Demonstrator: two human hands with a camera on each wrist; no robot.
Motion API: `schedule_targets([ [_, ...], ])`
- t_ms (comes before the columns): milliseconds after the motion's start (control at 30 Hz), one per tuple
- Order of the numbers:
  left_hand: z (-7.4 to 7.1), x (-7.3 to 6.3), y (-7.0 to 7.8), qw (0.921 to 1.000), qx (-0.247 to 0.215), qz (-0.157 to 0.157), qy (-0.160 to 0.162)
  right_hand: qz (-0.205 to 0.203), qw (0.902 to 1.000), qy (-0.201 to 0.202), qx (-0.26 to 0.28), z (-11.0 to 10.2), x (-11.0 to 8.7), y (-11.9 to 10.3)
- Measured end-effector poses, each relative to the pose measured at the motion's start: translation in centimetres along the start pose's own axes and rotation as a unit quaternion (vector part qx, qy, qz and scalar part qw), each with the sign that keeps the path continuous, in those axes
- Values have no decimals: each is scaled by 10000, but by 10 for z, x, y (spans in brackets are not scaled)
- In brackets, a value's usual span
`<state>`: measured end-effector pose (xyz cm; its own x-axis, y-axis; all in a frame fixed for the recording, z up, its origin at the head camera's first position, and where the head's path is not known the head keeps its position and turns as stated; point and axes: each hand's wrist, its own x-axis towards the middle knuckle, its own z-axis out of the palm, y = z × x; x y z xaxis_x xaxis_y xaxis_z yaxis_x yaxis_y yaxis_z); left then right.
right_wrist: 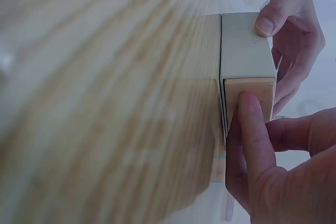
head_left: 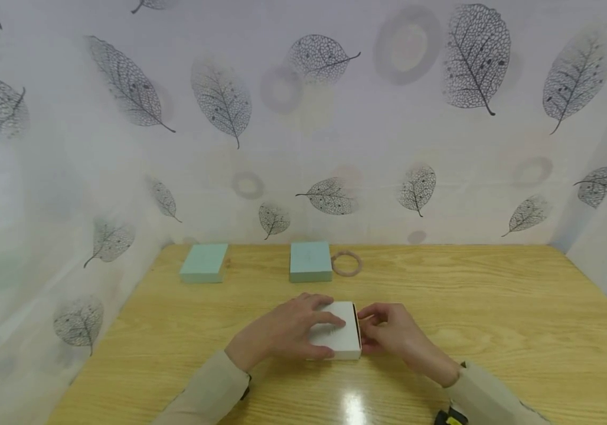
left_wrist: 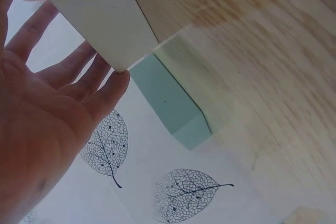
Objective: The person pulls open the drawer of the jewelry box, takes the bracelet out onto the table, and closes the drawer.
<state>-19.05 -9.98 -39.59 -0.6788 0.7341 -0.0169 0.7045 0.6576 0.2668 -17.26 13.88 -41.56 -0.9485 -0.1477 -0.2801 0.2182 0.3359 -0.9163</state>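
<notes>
A small white box (head_left: 342,339) lies on the wooden table between both hands. My left hand (head_left: 295,330) grips it from the left, thumb along the near side and fingers over the top and far side. At the box's right end, my right hand (head_left: 396,333) has its fingertips against the opening. The right wrist view shows a tan inner piece (right_wrist: 263,92) sitting within the white sleeve. One extended right finger presses on its end face, while the other fingers lie beside the lower edge.
Two pale green boxes stand toward the back of the table (head_left: 495,307): one at the left (head_left: 205,262), another nearer the middle (head_left: 310,260). A pinkish ring (head_left: 359,264) lies beside the middle box. Leaf-patterned cloth (head_left: 346,130) rises behind the table and at both sides.
</notes>
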Motion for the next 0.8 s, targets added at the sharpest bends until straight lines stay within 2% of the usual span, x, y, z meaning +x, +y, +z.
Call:
schedule_targets([
  [533,1,0,0,10000,3,-4,3,-74,9997,-223,30,-6,-3,0],
  [800,0,0,-1,9999,61,131,13,20,9999,-136,-28,-8,-1,0],
])
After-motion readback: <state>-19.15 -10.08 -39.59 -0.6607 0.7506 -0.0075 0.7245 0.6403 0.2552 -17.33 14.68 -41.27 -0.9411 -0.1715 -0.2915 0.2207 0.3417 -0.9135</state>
